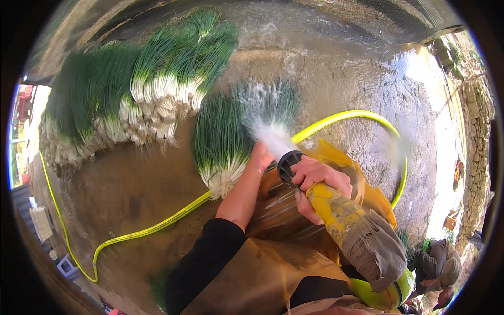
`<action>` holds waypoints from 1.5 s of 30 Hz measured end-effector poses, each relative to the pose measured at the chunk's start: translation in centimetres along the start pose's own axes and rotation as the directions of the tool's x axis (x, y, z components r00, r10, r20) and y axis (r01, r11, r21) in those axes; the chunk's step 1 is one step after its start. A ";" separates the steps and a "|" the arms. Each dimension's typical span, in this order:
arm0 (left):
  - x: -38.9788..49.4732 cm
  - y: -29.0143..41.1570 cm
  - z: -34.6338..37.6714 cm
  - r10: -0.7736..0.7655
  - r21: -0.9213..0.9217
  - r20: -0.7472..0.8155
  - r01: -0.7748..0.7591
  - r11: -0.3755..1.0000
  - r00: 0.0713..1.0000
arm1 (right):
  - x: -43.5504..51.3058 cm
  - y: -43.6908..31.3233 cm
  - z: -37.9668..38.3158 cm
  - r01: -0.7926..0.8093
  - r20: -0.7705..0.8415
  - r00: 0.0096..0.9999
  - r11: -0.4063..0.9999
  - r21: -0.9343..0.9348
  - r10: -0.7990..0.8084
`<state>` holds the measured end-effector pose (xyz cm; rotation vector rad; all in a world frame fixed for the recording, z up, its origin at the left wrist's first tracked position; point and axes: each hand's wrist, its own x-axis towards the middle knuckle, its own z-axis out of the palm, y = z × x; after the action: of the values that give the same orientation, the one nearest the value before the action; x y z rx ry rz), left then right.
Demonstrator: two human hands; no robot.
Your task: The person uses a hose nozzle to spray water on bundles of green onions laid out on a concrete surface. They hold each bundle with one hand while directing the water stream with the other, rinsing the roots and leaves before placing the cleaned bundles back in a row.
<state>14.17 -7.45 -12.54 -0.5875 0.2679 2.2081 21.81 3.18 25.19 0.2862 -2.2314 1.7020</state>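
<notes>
My right hand (323, 178) is closed around a black hose nozzle (289, 167). Behind it runs a worn yellow section partly covered in frayed grey cloth (368, 238). A strong white water spray (273, 136) leaves the nozzle and strikes the green leaves of a spring onion bunch (289, 98). My left hand (263, 155) is at the near end of that bunch, its fingers hidden by spray and nozzle. Another spring onion bunch (222, 145) lies just left of it, white roots towards me. An orange-brown waterproof apron (271, 260) covers my front.
A large pile of spring onions (157, 75) lies at upper left. The yellow-green hose (151, 232) crosses the wet concrete floor (130, 185) and loops at right (354, 113). Dark netting (378, 17) spans the top. Another person (437, 264) is bent over at lower right, near a stone wall (472, 157).
</notes>
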 end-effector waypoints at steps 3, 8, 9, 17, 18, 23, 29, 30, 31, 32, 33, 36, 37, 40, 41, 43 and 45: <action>-1.6 -0.2 0.9 0.075 0.168 -0.173 -0.045 0.985 0.982 | -1.0 0.9 0.0 -0.042 0.006 0.999 0.998 -0.051 0.042; -5.0 4.0 12.2 0.485 1.000 0.003 -0.009 0.010 0.875 | 0.2 1.1 -2.6 -0.047 -0.086 0.996 0.988 -0.146 0.035; -6.7 4.7 15.2 0.491 0.924 0.280 -0.092 -0.372 0.825 | -0.1 1.2 -2.5 -0.050 -0.112 0.993 0.989 -0.140 0.035; 2.3 8.3 8.1 0.258 0.053 0.107 -0.265 0.963 0.960 | 0.8 -1.2 -0.2 0.033 -0.086 0.996 0.999 -0.041 -0.037; 4.2 7.9 6.1 0.207 0.051 0.107 -0.214 0.976 0.972 | 0.7 -0.9 0.0 0.039 -0.102 0.994 0.998 -0.046 -0.044; 2.3 0.5 0.2 0.141 0.208 0.029 -0.144 0.967 0.990 | -0.8 -0.3 0.6 -0.127 -0.061 0.991 0.989 -0.074 0.122; -0.4 0.6 2.2 0.128 0.111 -0.105 -0.116 0.987 0.986 | 1.0 -0.8 0.3 -0.003 -0.099 0.995 0.998 -0.061 -0.003; 0.1 1.6 0.5 0.132 -0.021 -0.040 -0.133 0.991 0.990 | 0.4 -1.6 1.0 -0.024 -0.016 1.000 1.000 -0.019 0.024; -0.3 0.2 2.2 0.119 0.009 -0.096 -0.118 0.993 0.988 | -0.8 -1.3 0.7 -0.081 0.046 0.996 0.996 -0.030 0.083; -0.4 -1.2 3.9 0.104 0.041 -0.146 -0.099 0.994 0.984 | -1.0 -0.7 0.4 -0.074 0.023 0.997 0.996 -0.044 0.075; -1.0 -2.4 6.5 0.088 0.072 -0.192 -0.075 0.995 0.977 | -0.3 -0.7 -0.4 -0.037 0.004 0.999 0.995 -0.093 0.038; 0.2 -1.0 -0.1 0.053 0.428 -0.051 -0.026 0.904 0.997 | 1.5 -1.7 0.0 0.047 0.005 0.999 0.993 -0.108 -0.046; 0.8 0.1 -1.4 0.142 0.596 0.044 -0.140 0.791 0.989 | 1.2 -2.2 0.5 0.008 0.021 1.000 0.997 -0.083 -0.007; 0.6 2.1 -2.1 0.146 0.579 0.177 -0.223 0.784 0.973 | -1.8 -1.9 0.5 -0.086 0.051 0.995 0.995 -0.040 0.088; 0.3 1.3 -0.4 0.023 0.212 0.107 -0.046 0.976 0.994 | -2.3 -0.8 -0.1 -0.056 -0.033 0.998 0.991 -0.122 0.052; -1.4 1.1 0.4 0.050 0.173 -0.100 -0.032 0.984 0.994 | -1.0 -0.6 0.2 -0.059 -0.022 0.998 0.997 -0.042 0.058; -2.6 2.4 0.1 0.006 0.110 -0.003 -0.006 0.994 1.000 | 0.0 -0.2 1.4 -0.024 0.091 0.996 0.999 -0.021 0.026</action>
<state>13.78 -10.69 -11.13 -0.5303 0.3910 2.1829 21.66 1.73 25.04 0.3392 -2.3246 1.7110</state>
